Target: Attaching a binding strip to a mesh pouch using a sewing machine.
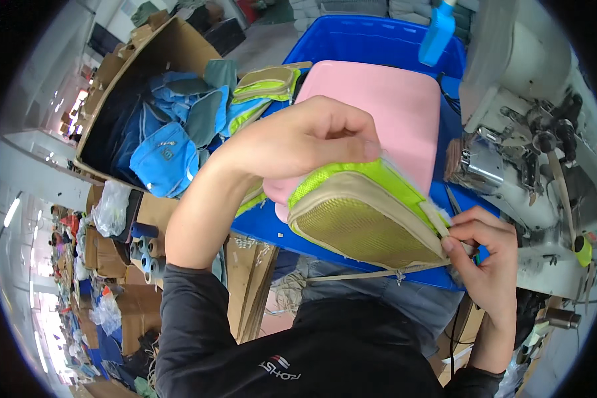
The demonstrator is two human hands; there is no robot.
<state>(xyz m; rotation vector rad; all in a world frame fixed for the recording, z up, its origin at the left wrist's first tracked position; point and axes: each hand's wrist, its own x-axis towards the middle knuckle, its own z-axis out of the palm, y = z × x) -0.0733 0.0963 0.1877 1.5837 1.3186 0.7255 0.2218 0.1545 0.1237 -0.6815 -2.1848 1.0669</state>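
Observation:
A lime-green and beige bag piece (361, 222) with a mesh panel hangs between my two hands, tilted, in front of a pink board-like surface (385, 99). My left hand (312, 136) is closed on its green upper edge, thumb pressed against the fabric. At the piece's right corner, my right hand (481, 255) pinches the edge beside a narrow beige strip (434, 215). A thin beige tape (351, 275) runs along below the piece. A dark pointed tool (452, 199) lies just beyond my right fingers, partly hidden.
A sewing machine (481, 166) stands at the right. At the left, a cardboard box (89, 126) holds blue bag pieces (166, 159). Another green-and-beige piece (266, 83) lies beside it. Behind are a blue crate (351, 33) and a hanging blue bottle (436, 40). The blue tabletop (278, 237) shows below.

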